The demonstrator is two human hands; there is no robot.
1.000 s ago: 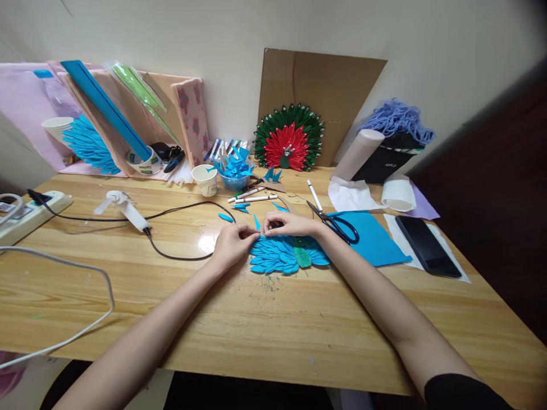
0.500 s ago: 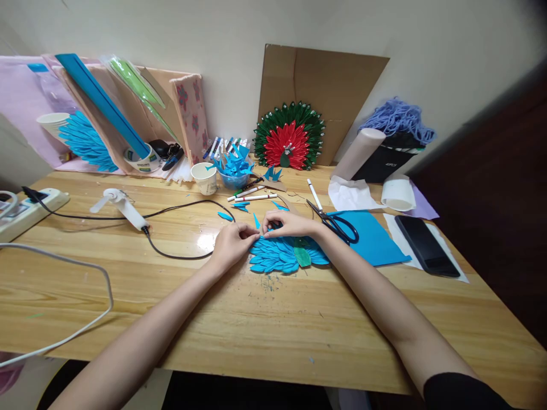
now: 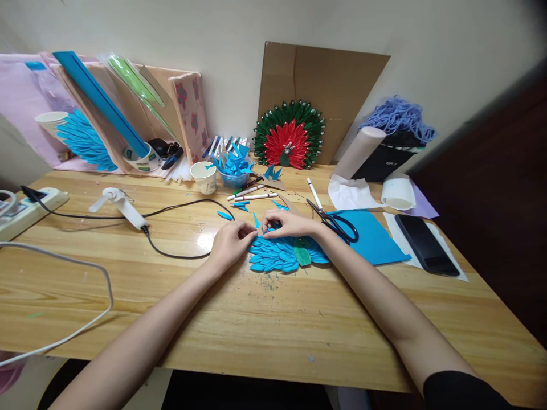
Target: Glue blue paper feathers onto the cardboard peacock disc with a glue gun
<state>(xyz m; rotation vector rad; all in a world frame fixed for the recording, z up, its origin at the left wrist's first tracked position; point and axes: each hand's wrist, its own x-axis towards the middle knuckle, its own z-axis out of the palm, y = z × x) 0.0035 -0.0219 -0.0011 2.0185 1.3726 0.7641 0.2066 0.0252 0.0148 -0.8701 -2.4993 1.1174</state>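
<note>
A fan of blue paper petals (image 3: 277, 255) with a green leaf-shaped piece (image 3: 301, 254) lies flat on the wooden table (image 3: 265, 324). My left hand (image 3: 231, 242) rests at the fan's upper left edge, fingers curled in a pinch on a petal there. My right hand (image 3: 288, 223) sits just across from it at the fan's top edge, fingertips pinched together close to the left hand's. What exactly the right fingers hold is too small to make out. Loose blue petals (image 3: 233, 213) lie just beyond the hands.
Black scissors (image 3: 337, 223) and a blue paper sheet (image 3: 371, 236) lie right of the fan, a phone (image 3: 425, 245) further right. Markers (image 3: 252, 196), a paper cup (image 3: 205, 177), a bowl of blue pieces (image 3: 234, 171), a glue gun (image 3: 122, 206) with cable and a power strip (image 3: 25, 208) sit left. A red-green paper fan (image 3: 288, 142) leans on cardboard.
Both hands stay at the fan's top edge; the fingertips shifted only slightly. The view drifted a little.
</note>
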